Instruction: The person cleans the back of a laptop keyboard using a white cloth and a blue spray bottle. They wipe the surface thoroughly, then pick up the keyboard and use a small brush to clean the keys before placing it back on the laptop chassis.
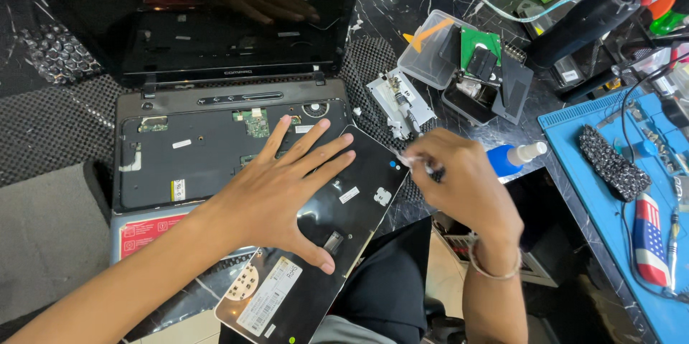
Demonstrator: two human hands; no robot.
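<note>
A left hand (pixel 287 190) lies flat, fingers spread wide, palm down on the glossy black underside of a detached laptop keyboard (pixel 323 243), a thin rigid panel w/ white stickers and a barcode label near its lower end. The panel sits tilted, upper corner overlapping the laptop's open base, lower end hanging off the counter edge toward the person's lap. The right hand (pixel 463 186), a thin bracelet at the wrist, is curled closed around a small dark tool (pixel 430 168), poss. a brush or pick; motion blur makes it hard to tell. Its tip meets the keyboard's upper right edge.

The laptop (pixel 215 136) stands open w/ its keyboard bay bare: matte dark-grey tray, a small green circuit patch, screw holes and labels exposed, the dark screen mirroring a hand. Beneath it, a woven carbon-look mat (pixel 50 129) covers a black marble-veined counter (pixel 402 7).

Right of the laptop: a white metal bracket (pixel 398 104), and a clear plastic box (pixel 441 50) holding a green board and black parts. A blue spray bottle w/ a white nozzle (pixel 513 157) lies just behind the right hand. Further right, a blue silicone work mat (pixel 610 172) carries a black speckled pad and small tools.
</note>
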